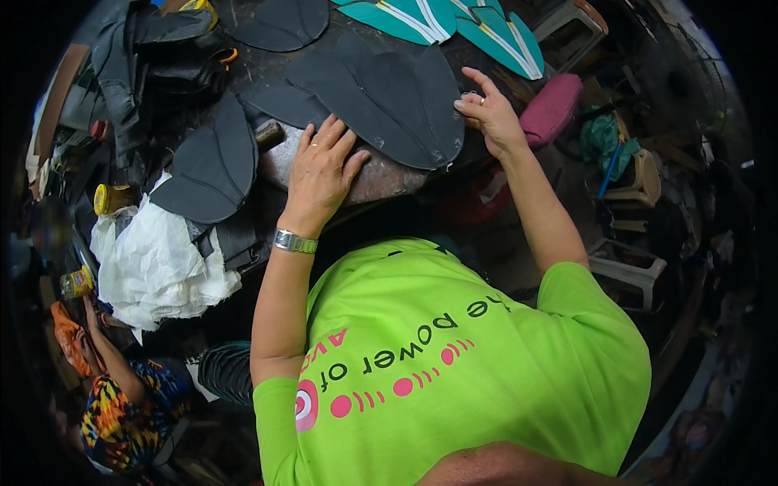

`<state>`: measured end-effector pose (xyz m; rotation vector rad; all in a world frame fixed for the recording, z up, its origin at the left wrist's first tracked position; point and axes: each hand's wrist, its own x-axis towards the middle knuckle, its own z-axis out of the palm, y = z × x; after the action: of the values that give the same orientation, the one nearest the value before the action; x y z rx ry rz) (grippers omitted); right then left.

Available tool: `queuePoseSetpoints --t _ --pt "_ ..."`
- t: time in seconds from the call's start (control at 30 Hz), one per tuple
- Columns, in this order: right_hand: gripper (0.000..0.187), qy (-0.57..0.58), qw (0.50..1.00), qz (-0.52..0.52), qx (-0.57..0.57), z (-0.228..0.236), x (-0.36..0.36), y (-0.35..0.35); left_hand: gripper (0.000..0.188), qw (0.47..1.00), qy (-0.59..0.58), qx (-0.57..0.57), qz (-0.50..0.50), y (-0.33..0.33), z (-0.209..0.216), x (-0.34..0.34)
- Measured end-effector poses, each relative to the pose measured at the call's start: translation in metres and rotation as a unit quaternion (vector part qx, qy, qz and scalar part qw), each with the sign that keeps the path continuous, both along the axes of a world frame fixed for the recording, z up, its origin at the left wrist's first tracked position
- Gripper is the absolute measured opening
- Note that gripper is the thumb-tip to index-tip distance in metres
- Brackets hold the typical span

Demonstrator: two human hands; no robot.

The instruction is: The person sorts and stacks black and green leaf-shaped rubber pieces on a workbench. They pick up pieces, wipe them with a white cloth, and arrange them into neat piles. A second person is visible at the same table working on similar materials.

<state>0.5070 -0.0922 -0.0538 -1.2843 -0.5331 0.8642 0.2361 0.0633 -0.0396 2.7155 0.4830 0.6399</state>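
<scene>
A large black leaf-shaped piece (pixel 391 109) with a stitched seam lies at the front of the work surface, overlapping another black piece (pixel 285 104). My left hand (pixel 322 170) rests with spread fingers at the lower left of the large piece, fingertips touching its edge. At its right edge is my right hand (pixel 494 117), with index finger stretched out and thumb apart from it. Fine whitish thread shows near the right fingers, but I cannot tell whether they touch it. White loose bits sit at the large piece's lower tip.
More black pieces lie at the left (pixel 212 166) and the back (pixel 284 20). Teal-and-white pieces (pixel 413 18) are at the far right. White cloth (pixel 162 263) hangs at the left, near a yellow-lidded jar (pixel 112 199). A pink cushion-like item (pixel 551 109) and plastic stools (pixel 628 271) stand right. Another person (pixel 130 413) is at lower left.
</scene>
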Motion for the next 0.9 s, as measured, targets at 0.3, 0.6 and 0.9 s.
queuePoseSetpoints --t 0.3,0.6,0.9 --pt "0.070 0.037 0.982 -0.008 0.183 0.051 -0.026 0.017 0.060 0.937 -0.146 -0.318 -0.001 -0.029 0.019 -0.024" --pt "0.084 -0.023 0.959 0.223 0.171 0.087 -0.120 0.036 0.073 0.755 -0.477 -0.450 0.025 -0.019 0.070 -0.087" --pt "0.059 -0.304 0.939 0.160 0.031 0.092 -0.023 0.037 0.058 0.746 -0.500 -0.233 0.373 0.082 0.061 -0.303"
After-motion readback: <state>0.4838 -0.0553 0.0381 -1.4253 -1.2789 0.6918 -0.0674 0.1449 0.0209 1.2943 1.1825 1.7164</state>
